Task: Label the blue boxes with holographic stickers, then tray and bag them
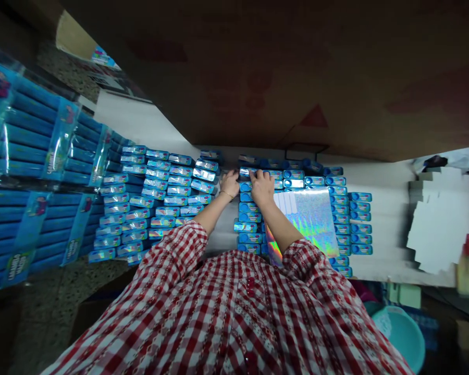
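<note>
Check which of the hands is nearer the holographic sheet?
Right. The right hand rests on the blue boxes just beside the holographic sheet, at its upper left corner; the left hand sits farther left, across the box column.

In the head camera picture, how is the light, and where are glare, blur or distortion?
Head view: dim and bluish, the upper part dark brown; wide-angle bending curves the stacked blue packs at left; the holographic sheet throws rainbow glare; both hands on the small blue boxes look soft; the white card pile at right is smeared.
</note>
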`<state>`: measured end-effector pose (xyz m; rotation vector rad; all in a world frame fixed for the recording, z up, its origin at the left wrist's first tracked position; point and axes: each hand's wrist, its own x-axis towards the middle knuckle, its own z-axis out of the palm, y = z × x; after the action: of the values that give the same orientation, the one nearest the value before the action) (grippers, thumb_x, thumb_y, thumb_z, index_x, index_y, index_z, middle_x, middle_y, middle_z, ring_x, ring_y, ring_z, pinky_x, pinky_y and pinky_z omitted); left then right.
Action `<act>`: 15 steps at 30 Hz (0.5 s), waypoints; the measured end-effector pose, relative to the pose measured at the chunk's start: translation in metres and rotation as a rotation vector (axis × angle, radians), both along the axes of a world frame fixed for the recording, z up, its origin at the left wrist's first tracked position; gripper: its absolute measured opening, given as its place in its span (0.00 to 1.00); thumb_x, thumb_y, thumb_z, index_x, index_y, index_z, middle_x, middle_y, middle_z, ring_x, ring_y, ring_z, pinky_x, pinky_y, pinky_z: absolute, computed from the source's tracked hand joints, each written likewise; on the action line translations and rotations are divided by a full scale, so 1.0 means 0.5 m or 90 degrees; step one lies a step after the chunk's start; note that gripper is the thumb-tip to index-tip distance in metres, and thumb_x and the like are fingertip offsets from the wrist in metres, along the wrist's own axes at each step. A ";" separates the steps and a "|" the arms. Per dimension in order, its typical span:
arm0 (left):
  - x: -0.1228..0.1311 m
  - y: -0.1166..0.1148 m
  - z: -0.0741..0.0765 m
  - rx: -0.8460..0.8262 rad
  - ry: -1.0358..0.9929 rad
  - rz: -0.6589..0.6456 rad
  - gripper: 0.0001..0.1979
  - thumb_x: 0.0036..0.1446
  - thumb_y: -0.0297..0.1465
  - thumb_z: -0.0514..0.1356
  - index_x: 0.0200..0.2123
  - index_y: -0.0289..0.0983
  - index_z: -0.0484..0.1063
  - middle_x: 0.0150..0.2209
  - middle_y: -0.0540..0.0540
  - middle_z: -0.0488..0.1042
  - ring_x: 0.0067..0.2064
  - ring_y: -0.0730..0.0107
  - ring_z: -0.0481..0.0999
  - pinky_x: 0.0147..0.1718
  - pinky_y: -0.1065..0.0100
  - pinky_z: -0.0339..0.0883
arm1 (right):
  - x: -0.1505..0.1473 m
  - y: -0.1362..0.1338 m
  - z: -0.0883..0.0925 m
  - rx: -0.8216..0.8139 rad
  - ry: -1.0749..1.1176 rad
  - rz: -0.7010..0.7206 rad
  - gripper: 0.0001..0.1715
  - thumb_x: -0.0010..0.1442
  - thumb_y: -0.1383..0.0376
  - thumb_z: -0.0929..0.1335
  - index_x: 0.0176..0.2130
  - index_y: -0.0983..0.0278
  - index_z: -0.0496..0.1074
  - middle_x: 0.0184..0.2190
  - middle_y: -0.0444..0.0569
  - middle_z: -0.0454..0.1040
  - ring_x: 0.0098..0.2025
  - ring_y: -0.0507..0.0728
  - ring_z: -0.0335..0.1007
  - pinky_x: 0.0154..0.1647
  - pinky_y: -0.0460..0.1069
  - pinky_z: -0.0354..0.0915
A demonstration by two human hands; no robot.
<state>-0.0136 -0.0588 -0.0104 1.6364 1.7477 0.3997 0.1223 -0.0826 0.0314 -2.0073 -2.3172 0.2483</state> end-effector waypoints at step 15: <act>0.247 -0.094 0.094 0.087 0.061 -0.264 0.07 0.54 0.35 0.61 0.36 0.40 0.74 0.53 0.44 0.66 0.55 0.56 0.60 0.49 0.56 0.55 | 0.341 -0.115 0.014 0.032 -0.048 0.027 0.18 0.63 0.64 0.60 0.49 0.59 0.72 0.48 0.53 0.71 0.45 0.61 0.60 0.41 0.53 0.56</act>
<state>0.1101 -0.1060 0.0364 2.0881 1.4190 0.2515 0.2929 -0.1402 0.0383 -1.9791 -2.3871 0.1165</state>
